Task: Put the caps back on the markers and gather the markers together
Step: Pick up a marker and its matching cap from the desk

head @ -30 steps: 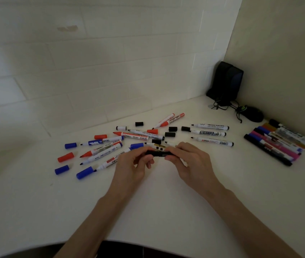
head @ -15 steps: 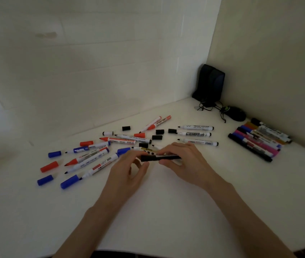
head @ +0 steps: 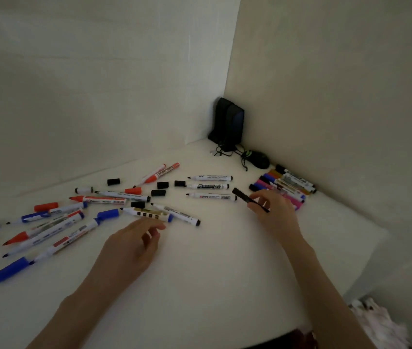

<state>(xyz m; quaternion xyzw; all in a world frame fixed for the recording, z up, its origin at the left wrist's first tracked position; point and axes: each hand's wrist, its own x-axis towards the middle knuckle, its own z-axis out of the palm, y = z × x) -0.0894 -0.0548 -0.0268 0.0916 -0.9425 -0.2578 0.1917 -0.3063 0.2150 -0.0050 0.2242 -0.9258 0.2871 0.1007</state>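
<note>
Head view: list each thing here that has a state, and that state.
Black marker: capped, held in right hand.
Left hand: empty, hovering near loose markers.
Three white markers: uncapped, lying parallel.
Loose black caps: off, on table.
Gathered markers: capped, in a row by the wall.

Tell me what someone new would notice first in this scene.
A scatter of uncapped markers and loose caps sprawls across the white table, left and centre. The right hand carries a black marker toward the tidy capped row by the right wall.
</note>
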